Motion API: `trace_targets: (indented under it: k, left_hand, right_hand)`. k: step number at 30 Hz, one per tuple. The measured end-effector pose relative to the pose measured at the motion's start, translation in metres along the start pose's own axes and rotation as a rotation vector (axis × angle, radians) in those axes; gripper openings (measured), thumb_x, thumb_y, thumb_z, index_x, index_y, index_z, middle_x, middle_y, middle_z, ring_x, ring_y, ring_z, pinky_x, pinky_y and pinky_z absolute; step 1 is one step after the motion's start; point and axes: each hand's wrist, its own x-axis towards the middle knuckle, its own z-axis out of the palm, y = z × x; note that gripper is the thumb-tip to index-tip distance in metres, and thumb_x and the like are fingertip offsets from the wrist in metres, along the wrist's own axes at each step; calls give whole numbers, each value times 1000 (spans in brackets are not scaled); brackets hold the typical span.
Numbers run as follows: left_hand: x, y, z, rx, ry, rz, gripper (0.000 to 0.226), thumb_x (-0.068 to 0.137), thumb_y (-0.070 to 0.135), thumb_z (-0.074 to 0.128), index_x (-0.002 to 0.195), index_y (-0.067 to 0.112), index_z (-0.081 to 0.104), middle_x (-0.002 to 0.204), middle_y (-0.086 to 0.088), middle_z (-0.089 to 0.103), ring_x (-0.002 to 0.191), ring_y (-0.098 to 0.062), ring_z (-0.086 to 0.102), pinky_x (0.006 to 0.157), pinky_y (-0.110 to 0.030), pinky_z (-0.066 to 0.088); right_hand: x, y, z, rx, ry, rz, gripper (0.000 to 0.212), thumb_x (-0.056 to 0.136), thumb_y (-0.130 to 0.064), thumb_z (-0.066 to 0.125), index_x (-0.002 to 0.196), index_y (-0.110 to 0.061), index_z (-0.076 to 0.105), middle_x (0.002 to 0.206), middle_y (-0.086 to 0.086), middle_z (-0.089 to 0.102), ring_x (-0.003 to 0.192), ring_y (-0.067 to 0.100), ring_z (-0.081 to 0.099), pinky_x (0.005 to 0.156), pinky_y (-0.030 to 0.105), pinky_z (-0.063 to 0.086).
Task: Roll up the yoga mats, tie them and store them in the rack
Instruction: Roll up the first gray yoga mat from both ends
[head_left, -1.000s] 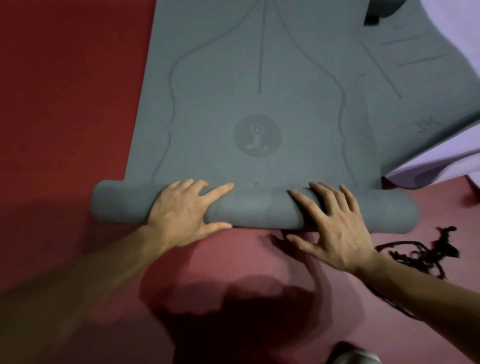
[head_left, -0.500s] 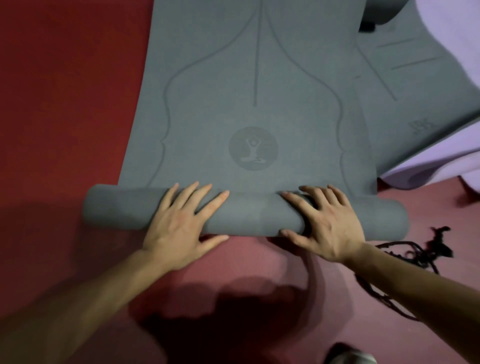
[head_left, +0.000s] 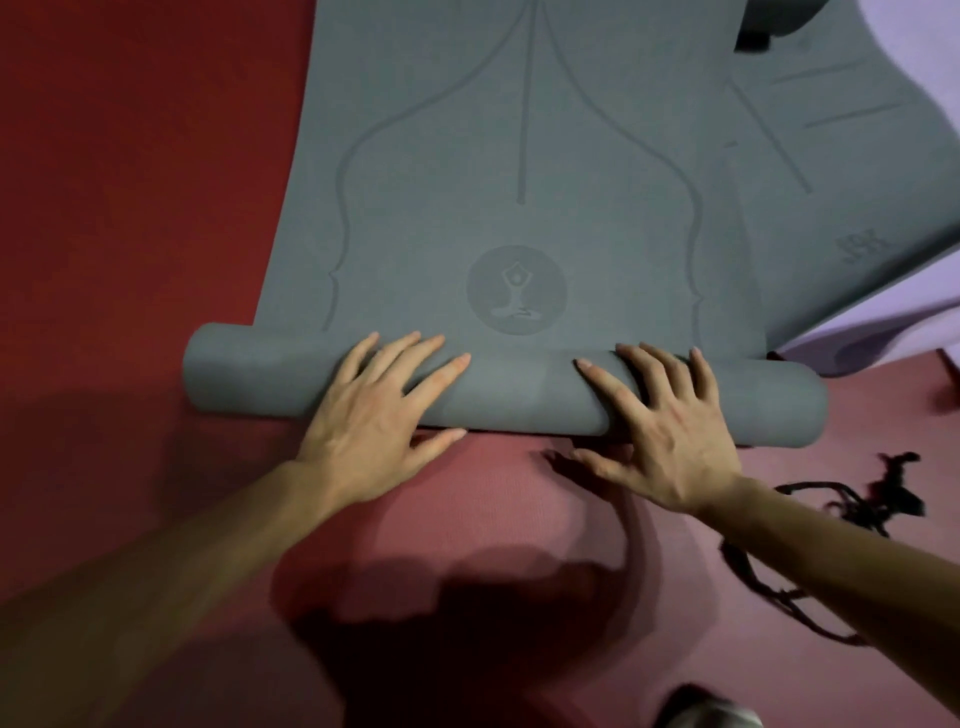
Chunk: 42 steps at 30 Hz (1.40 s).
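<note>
A grey yoga mat (head_left: 519, 156) with a round seated-figure emblem lies flat on the red floor, its near end wound into a thick roll (head_left: 509, 395) running left to right. My left hand (head_left: 374, 415) presses on the roll left of centre with fingers straight and spread. My right hand (head_left: 660, 426) presses on it right of centre, fingers spread over the top, thumb down by the floor. A dark tangled strap (head_left: 852, 509) lies on the floor to the right, near my right forearm.
A second grey mat (head_left: 841, 156) lies at an angle to the right, overlapping a lilac mat (head_left: 909, 322). A dark rolled object (head_left: 779, 21) sits at the top right. Red floor matting (head_left: 130, 208) stretches left and in front.
Both hands have pushed the roll forward; it has grown thicker and now sits just below the round emblem. My fingers have reset on top of it.
</note>
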Motion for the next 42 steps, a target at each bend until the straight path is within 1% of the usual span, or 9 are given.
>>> trace_targets:
  k: [2,4,8,16,24,28,33,37,42]
  left_hand:
    - [2,-1,2,35,-30,-7,80,92,69,44,159,27,33,157,-8,42,147,-29,37,122,-53,24]
    - [7,-4,4,61,-43,-9,86,89,73,46,160,27,29,157,-8,41,147,-29,36,122,-54,24]
    - [19,-10,8,121,-79,-9,104,77,74,66,160,26,28,156,-9,43,145,-31,39,119,-56,27]
    - [26,-15,0,110,15,22,90,76,63,76,150,21,48,134,-10,59,117,-33,58,102,-48,42]
    - [-16,6,-7,120,-68,45,89,75,72,71,147,24,50,129,-3,63,107,-29,62,88,-44,46]
    - [-26,14,-5,79,-99,21,93,77,71,67,153,25,41,139,-5,56,122,-28,57,101,-46,45]
    - [-38,20,-2,73,-37,13,89,83,65,64,158,26,35,158,-11,41,146,-32,39,119,-53,28]
    - [-22,17,0,71,-61,-22,97,80,75,60,160,27,29,160,-9,40,149,-31,35,121,-56,25]
    - [4,1,-1,63,-102,-29,93,84,81,44,159,29,25,155,-6,46,144,-28,41,119,-53,29]
  right_hand:
    - [9,1,-2,0,-17,42,91,85,-91,24,158,-38,36,148,19,47,137,43,44,117,71,20]
    - [12,1,-4,12,-4,79,92,83,-92,28,158,-40,34,151,18,43,141,42,39,118,71,16]
    - [7,1,-5,43,43,65,90,82,-86,45,158,-40,36,153,18,42,142,42,39,119,69,17]
    - [2,-1,-8,32,51,38,87,82,-79,53,157,-36,40,152,18,44,143,42,38,120,68,17]
    - [-45,-17,-4,47,57,3,83,86,-77,53,156,-33,44,151,15,49,139,43,46,118,68,23]
    - [-50,-19,-3,55,71,10,80,88,-77,50,154,-33,48,149,15,52,137,43,48,117,66,26]
    - [-28,-12,-2,41,48,42,78,91,-82,37,152,-36,48,142,12,57,130,40,53,117,64,26]
    - [-2,0,-5,2,-27,49,78,90,-84,33,153,-39,44,139,9,59,128,36,53,120,63,24]
    - [-5,-8,-12,70,70,46,73,92,-75,45,154,-35,47,149,15,48,139,39,45,121,64,22]
